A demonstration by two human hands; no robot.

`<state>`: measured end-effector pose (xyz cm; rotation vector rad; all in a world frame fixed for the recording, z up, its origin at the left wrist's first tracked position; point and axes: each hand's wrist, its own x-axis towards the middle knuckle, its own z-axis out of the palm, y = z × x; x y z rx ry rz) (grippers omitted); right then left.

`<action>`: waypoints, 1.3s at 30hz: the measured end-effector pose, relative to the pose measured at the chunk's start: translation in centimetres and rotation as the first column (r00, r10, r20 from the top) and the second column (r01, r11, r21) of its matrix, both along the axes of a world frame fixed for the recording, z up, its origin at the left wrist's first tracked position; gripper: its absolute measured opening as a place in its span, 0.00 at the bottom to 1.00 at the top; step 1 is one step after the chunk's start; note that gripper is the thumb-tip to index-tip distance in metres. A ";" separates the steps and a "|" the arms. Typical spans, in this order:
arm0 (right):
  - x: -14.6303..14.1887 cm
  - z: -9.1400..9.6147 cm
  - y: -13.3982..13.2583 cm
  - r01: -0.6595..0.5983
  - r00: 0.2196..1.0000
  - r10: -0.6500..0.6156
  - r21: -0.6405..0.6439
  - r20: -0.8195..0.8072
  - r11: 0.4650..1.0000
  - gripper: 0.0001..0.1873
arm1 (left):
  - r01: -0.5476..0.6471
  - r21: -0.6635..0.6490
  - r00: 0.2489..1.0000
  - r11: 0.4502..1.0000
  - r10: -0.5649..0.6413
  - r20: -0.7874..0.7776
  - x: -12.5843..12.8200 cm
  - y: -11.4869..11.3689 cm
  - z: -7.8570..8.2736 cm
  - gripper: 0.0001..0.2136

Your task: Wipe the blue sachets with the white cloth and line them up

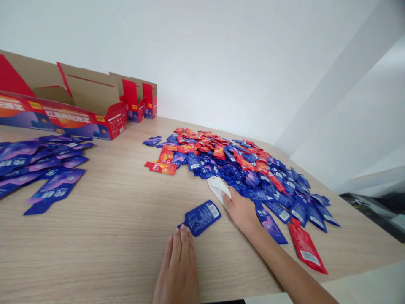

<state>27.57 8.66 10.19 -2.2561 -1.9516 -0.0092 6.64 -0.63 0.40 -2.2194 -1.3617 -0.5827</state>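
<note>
A blue pouch [201, 217] with a barcode lies flat on the table, its narrow neck under the fingertips of my left hand [179, 266]. Those fingers are stretched out side by side, resting on the pouch and the tabletop. To the right of that pouch, my right hand [239, 207] grips a white cloth [217, 189], which touches the near edge of a big heap of blue and red pouches [228, 158]. Another blue pouch [270, 223] lies partly behind my right wrist. A red pouch [307, 247] rests farther right, near the table's front edge.
Open red cardboard boxes [63, 118] stand along the wall at the back left, with smaller ones [149, 101] beside them. A stack of blue pouches [41, 162] lies at the left on the wooden table [104, 236]. A dark object [373, 215] sits beyond the table's right edge.
</note>
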 end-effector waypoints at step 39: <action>0.2 0.3 -0.2 0.005 0.999 -0.003 -0.036 0.039 0.999 0.22 | 0.000 0.027 1.000 1.000 0.000 0.002 0.0 -0.1 0.5 0.27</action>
